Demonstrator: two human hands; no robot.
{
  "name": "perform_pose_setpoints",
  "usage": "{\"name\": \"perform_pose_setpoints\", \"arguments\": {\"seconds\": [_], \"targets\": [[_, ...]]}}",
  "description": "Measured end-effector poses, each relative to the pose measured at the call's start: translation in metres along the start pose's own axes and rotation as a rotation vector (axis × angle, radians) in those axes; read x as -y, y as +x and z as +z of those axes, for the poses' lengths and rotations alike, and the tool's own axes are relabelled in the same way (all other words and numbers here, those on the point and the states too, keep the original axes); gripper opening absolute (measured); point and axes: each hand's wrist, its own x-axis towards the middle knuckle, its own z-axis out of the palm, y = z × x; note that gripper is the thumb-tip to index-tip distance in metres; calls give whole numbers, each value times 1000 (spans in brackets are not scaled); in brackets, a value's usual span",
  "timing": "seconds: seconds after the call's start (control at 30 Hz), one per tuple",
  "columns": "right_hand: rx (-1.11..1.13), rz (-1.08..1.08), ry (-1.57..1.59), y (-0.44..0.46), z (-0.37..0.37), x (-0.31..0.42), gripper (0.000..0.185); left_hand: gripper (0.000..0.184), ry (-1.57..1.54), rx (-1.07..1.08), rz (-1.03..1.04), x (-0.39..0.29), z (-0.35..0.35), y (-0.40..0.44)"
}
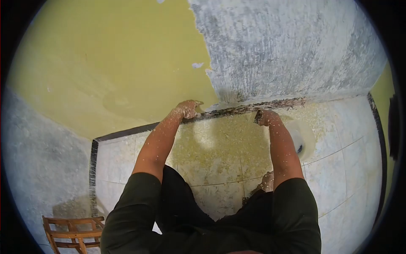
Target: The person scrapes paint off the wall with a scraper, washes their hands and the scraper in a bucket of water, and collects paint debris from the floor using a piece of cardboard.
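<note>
My left hand (188,109) is at the foot of the wall, just above the dark baseboard strip (127,132). Its forefinger and thumb point right, apart, with nothing visible between them. My right hand (268,118) is low over the floor and closed around a small dark flat piece (257,117), whose kind I cannot make out. Between and above my hands, yellow-green paint (139,63) ends in a ragged edge against a bare, scratched grey-white wall area (275,46). Pale flakes speckle both forearms.
Flakes and yellowish dust cover the floor tiles (215,144) in front of me. A whitish, round, bucket-like container (305,135) stands beside my right forearm. A wooden slatted piece of furniture (74,233) is at the lower left. Dark edging (377,122) runs along the right wall.
</note>
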Motion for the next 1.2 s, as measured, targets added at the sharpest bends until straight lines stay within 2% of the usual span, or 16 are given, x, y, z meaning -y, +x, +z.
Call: {"name": "perform_pose_setpoints", "arguments": {"seconds": [0.03,0.17,0.27,0.33,0.4,0.47,0.57,0.7,0.77,0.8,0.93,1.0,1.03,1.1,1.13,1.2], "targets": [[-23,-4,8,-10,-6,0,65,78,-16,5,42,6,1,4],[0,43,97,-21,-2,-7,70,77,-74,3,8,11,20,12],[-25,64,171,-41,-4,-6,76,78,100,229,-5,40,53,25],[-107,-16,141,-44,4,-18,70,77,-36,94,-83,44,58,9],[6,19,249,-42,7,-32,63,76,-18,-126,133,102,119,43],[-69,148,316,-76,-17,-18,54,77,35,42,10,102,114,28],[-131,103,504,-81,-28,-42,66,78,100,154,-18,106,106,14],[-246,-31,793,-107,-51,-93,77,76,-101,179,-96,77,81,8],[-261,178,554,-143,-72,-94,79,75,-131,194,-112,66,76,8],[-240,163,519,-158,-75,-102,78,74,-100,182,-100,63,76,13],[-179,166,534,-185,-24,-138,80,73,-23,64,73,47,79,26],[-62,289,447,-195,-11,-123,79,76,149,238,-19,11,59,27],[-119,235,440,-185,15,-134,77,76,168,237,-10,6,63,39],[-161,146,492,-154,63,-157,65,83,-189,338,79,3,77,67],[-172,145,513,-148,68,-158,65,83,-165,337,78,-13,67,69],[81,153,723,-133,79,-152,56,88,-134,295,148,-55,60,69]]}}
